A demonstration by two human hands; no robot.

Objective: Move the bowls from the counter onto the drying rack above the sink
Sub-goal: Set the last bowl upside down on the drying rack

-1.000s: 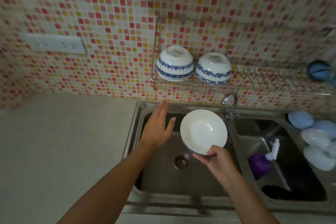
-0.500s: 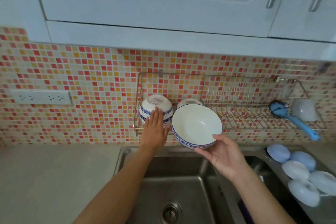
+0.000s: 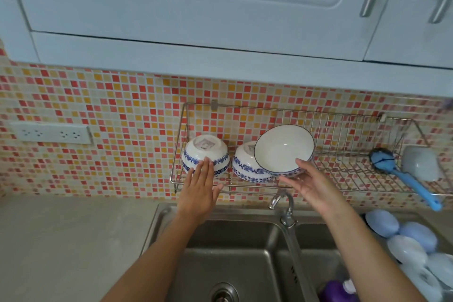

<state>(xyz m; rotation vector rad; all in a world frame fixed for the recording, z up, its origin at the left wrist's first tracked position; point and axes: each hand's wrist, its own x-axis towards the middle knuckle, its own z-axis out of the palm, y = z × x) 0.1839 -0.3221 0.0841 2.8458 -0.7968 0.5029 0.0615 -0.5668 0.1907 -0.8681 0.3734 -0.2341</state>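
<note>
A wire drying rack [image 3: 343,169] hangs on the tiled wall above the sink [image 3: 235,252]. Two white bowls with blue patterned rims lie upside down in its left end: the left bowl [image 3: 204,152] and the middle bowl [image 3: 245,167]. My right hand [image 3: 311,184] holds a third white bowl [image 3: 284,149] by its lower rim, tilted with its inside facing me, over the rack and in front of the middle bowl. My left hand [image 3: 199,189] is flat with fingers together, its fingertips touching the left bowl's rim.
A tap [image 3: 282,201] rises just below the rack between the two sink basins. A blue dish brush [image 3: 407,179] and a pale cup [image 3: 420,163] sit at the rack's right end. Several pale blue and white lids or dishes [image 3: 404,240] lie on the right. Wall cabinets hang overhead.
My right hand lifted the bowl from over the sink up onto the rack beside the middle bowl. My left hand rose to the left bowl and stays against it.
</note>
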